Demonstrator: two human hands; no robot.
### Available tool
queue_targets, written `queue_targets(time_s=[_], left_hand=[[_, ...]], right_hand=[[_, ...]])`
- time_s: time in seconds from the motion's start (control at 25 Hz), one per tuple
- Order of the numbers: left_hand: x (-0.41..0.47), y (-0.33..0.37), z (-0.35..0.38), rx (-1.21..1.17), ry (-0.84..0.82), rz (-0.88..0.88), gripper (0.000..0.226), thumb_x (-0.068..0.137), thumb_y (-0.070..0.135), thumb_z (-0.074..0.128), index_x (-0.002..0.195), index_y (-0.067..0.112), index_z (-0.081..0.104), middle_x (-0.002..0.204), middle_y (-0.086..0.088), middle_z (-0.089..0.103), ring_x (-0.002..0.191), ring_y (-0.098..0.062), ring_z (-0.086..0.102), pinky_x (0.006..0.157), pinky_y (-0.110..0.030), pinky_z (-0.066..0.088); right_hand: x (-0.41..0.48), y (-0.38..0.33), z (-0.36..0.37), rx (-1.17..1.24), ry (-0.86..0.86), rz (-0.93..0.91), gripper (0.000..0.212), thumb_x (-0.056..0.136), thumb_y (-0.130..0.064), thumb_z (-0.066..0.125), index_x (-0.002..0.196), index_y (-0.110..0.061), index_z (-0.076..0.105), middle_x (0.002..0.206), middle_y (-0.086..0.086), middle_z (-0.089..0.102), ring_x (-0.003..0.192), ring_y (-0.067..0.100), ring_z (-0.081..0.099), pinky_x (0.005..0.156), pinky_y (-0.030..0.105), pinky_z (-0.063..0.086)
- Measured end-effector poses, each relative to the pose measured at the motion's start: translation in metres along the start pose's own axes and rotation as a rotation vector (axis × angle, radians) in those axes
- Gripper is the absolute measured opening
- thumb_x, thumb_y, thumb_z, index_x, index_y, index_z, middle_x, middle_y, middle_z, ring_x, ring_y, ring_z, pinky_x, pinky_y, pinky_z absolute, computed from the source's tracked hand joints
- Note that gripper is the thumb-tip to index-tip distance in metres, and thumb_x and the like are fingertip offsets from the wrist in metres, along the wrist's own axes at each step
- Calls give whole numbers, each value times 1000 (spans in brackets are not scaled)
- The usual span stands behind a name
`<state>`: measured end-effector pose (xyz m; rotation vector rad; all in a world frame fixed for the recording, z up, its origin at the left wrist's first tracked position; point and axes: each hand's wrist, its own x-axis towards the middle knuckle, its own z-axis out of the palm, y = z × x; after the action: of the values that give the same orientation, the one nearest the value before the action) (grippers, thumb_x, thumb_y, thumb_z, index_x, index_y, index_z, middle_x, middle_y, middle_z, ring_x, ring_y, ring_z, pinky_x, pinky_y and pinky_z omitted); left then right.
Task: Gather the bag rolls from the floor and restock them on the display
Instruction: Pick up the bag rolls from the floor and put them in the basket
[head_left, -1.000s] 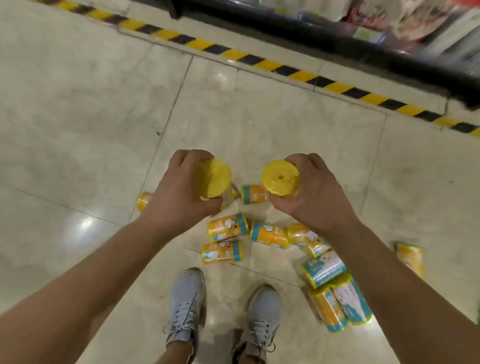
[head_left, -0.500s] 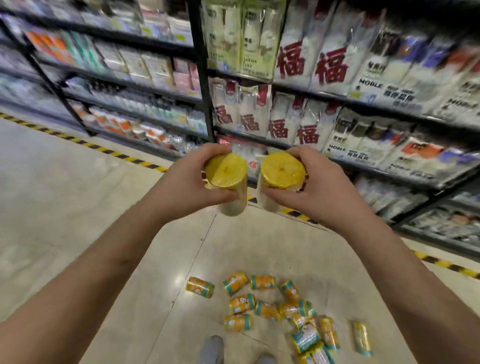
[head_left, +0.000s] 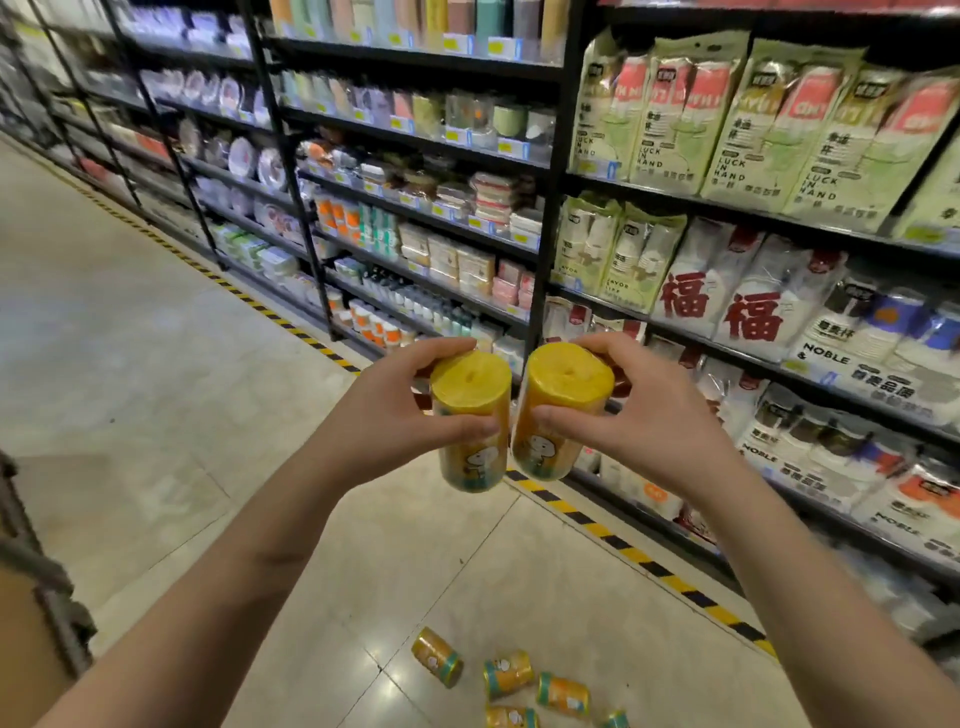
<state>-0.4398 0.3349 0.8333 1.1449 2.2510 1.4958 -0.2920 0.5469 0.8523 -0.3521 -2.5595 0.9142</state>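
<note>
My left hand (head_left: 387, 415) grips one yellow bag roll (head_left: 472, 421) upright at chest height. Beside it, my right hand (head_left: 644, 415) grips a second yellow bag roll (head_left: 558, 410). The two rolls nearly touch side by side, tops facing me. Both have teal bands and a cartoon print low on the wrap. Several more rolls (head_left: 506, 675) lie on the tiled floor at the bottom of the view, below my forearms. The black display shelving (head_left: 550, 223) stands ahead and to the right, packed with goods.
A yellow-and-black hazard stripe (head_left: 613, 540) runs along the floor at the foot of the shelves. Shelf rows hold bagged cups, plates and boxes. A dark cart or rack edge (head_left: 47, 587) shows at the lower left. Open tiled aisle (head_left: 130, 364) stretches to the left.
The view has lifted from the floor to the shelves. Both hands rose with their rolls and drew closer together; the pile on the floor dropped to the bottom edge.
</note>
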Motion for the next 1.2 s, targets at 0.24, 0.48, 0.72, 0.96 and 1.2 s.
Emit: queue_targets(time_s=[0.24, 0.48, 0.72, 0.96, 1.2], left_hand=[[-125, 18, -15, 61, 321, -183, 74, 66, 36, 92, 132, 40, 60, 122, 21, 64, 115, 1, 60, 89, -23, 57], [-304, 53, -45, 73, 622, -419, 85, 62, 51, 91, 138, 40, 55, 128, 18, 64, 118, -4, 61, 98, -32, 53], [-504, 97, -75, 152, 979, -563, 83, 55, 47, 93, 131, 41, 61, 115, 23, 70, 105, 3, 67, 100, -34, 54], [-736, 140, -96, 228, 1235, -673, 83, 57, 54, 93, 132, 45, 59, 119, 20, 70, 108, 1, 66, 95, -35, 56], [-927, 176, -97, 296, 1441, -801, 82, 62, 50, 90, 136, 38, 57, 123, 19, 67, 111, 2, 64, 98, -32, 55]], right_hand=[[-21, -39, 36, 185, -219, -230, 65, 65, -60, 85, 121, -49, 54, 108, -35, 58, 101, -15, 54, 76, 12, 48], [-81, -133, 102, 341, -519, -467, 66, 66, -53, 88, 124, -44, 59, 109, -30, 62, 102, -10, 58, 73, 12, 53], [-200, -269, 171, 450, -809, -704, 69, 64, -55, 86, 125, -41, 60, 111, -24, 65, 104, -3, 61, 74, 15, 54], [-365, -422, 248, 493, -1036, -851, 72, 57, -68, 84, 122, -51, 59, 114, -26, 65, 105, -1, 64, 91, 33, 56], [-536, -540, 313, 513, -1246, -1016, 64, 68, -54, 89, 123, -48, 57, 115, -26, 66, 107, -4, 63, 93, 34, 56]])
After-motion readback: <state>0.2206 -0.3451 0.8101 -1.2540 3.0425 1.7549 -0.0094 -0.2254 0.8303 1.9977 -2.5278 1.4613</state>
